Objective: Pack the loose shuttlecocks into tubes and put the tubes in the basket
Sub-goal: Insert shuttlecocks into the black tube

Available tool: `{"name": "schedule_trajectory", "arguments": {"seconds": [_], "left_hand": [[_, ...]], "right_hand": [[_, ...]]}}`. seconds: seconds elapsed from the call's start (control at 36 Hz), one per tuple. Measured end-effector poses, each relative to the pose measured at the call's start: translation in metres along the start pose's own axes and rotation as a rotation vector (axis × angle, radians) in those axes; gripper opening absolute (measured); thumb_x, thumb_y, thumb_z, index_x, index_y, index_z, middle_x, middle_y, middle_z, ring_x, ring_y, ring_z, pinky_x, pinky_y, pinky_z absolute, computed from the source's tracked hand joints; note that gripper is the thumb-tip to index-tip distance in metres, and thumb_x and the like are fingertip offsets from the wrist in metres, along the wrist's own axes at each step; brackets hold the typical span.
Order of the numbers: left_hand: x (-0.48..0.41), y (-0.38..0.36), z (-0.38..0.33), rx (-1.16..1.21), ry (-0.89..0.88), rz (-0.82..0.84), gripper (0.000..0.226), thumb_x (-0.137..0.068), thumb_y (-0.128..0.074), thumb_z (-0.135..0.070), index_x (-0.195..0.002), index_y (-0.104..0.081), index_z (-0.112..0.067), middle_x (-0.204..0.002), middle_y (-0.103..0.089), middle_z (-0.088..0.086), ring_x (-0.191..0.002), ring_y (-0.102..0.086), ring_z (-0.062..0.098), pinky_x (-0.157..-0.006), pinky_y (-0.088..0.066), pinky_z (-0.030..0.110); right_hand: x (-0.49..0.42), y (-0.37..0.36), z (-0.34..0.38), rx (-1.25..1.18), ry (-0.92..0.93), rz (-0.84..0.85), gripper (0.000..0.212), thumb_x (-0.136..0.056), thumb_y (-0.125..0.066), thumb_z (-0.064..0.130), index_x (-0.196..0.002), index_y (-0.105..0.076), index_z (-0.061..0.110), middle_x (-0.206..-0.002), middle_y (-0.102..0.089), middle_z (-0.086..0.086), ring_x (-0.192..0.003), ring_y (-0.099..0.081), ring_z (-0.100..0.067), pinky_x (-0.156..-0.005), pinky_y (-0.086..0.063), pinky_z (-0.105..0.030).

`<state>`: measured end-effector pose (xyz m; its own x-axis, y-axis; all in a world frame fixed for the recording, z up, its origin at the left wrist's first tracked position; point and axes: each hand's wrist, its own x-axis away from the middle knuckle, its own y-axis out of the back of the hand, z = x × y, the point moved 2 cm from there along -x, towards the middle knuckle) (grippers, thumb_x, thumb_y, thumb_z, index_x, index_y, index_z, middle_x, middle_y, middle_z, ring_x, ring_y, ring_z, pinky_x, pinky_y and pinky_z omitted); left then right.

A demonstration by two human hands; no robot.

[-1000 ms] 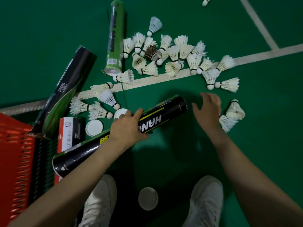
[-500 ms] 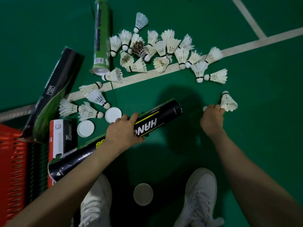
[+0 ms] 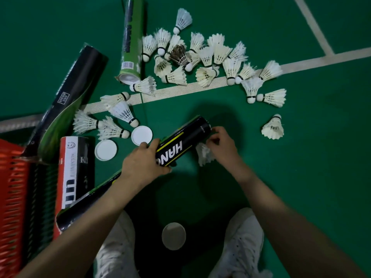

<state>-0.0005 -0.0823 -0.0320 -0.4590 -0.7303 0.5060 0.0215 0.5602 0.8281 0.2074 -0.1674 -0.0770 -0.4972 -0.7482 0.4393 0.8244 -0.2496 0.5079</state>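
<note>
Green court floor carries everything; red basket sits left of the fingers. Left hand clamps the black tube. Right hand, having fetched one shuttlecock, pinches it at the tube mouth; insertion likely next.

- Place: badminton court, viewed downward from standing height.
- Floor: green matte sports surface throughout.
- Court lines: white; one band runs left to right, a second meets it at far right.
- Shuttlecocks: white feather, loose heap on and beside the band, far centre.
- Tubes: one green at far centre, black ones at left.
- Caps: white, round, lying flat.
- Basket: red slatted plastic, near left.
</note>
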Motion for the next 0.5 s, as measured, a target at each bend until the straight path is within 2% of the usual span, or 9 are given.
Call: {"name": "schedule_trajectory", "arguments": {"seconds": [0.08,0.17,0.25,0.36,0.42,0.5], "left_hand": [[0.002,0.0,0.008,-0.013,0.017,0.01,0.091,-0.067,-0.073,-0.057,-0.14,-0.029,-0.028,-0.118,-0.051,0.008,-0.111,-0.054,0.032,-0.084,-0.047,0.039],[0.003,-0.002,0.015,-0.035,0.019,0.011,0.092,-0.066,-0.073,-0.058,-0.141,-0.028,-0.028,-0.122,-0.051,0.008,-0.112,-0.054,0.032,-0.086,-0.047,0.039],[0.003,-0.003,0.017,-0.048,0.023,0.015,0.093,-0.067,-0.073,-0.058,-0.142,-0.027,-0.028,-0.124,-0.051,0.009,-0.112,-0.054,0.033,-0.085,-0.047,0.039],[0.002,-0.002,0.019,-0.04,0.028,0.012,0.093,-0.067,-0.073,-0.059,-0.142,-0.028,-0.026,-0.121,-0.051,0.01,-0.11,-0.054,0.033,-0.084,-0.047,0.04],[0.002,-0.001,0.021,-0.044,0.033,0.008,0.091,-0.067,-0.073,-0.059,-0.14,-0.03,-0.026,-0.119,-0.052,0.011,-0.108,-0.055,0.034,-0.082,-0.047,0.04],[0.001,0.001,0.025,-0.057,0.044,0.003,0.091,-0.066,-0.074,-0.057,-0.139,-0.031,-0.025,-0.116,-0.052,0.011,-0.106,-0.054,0.034,-0.081,-0.047,0.039]], "right_hand": [[-0.003,-0.003,0.0,0.176,0.076,0.025,0.036,-0.086,-0.056,0.001,-0.12,-0.05,0.009,-0.104,-0.058,-0.007,-0.098,-0.056,-0.02,-0.079,-0.045,-0.029],[-0.005,0.0,-0.007,0.372,0.115,-0.082,0.033,-0.084,-0.065,0.014,-0.116,-0.055,0.007,-0.112,-0.054,-0.01,-0.107,-0.05,-0.026,-0.086,-0.044,-0.035],[0.0,0.002,-0.011,0.425,0.095,-0.165,0.04,-0.089,-0.062,0.033,-0.118,-0.055,0.007,-0.118,-0.053,-0.011,-0.115,-0.042,-0.027,-0.09,-0.037,-0.033],[0.009,-0.009,-0.021,0.374,-0.003,-0.044,0.059,-0.087,-0.058,0.05,-0.128,-0.047,0.009,-0.125,-0.047,-0.009,-0.12,-0.04,-0.027,-0.088,-0.036,-0.032],[0.012,-0.017,-0.028,0.402,-0.003,0.033,0.059,-0.085,-0.062,0.046,-0.128,-0.046,0.009,-0.122,-0.048,-0.01,-0.116,-0.04,-0.029,-0.085,-0.035,-0.032],[0.012,-0.02,-0.034,0.368,0.027,0.012,0.04,-0.084,-0.064,0.032,-0.114,-0.052,0.009,-0.109,-0.055,-0.011,-0.101,-0.05,-0.029,-0.074,-0.04,-0.031]]}}
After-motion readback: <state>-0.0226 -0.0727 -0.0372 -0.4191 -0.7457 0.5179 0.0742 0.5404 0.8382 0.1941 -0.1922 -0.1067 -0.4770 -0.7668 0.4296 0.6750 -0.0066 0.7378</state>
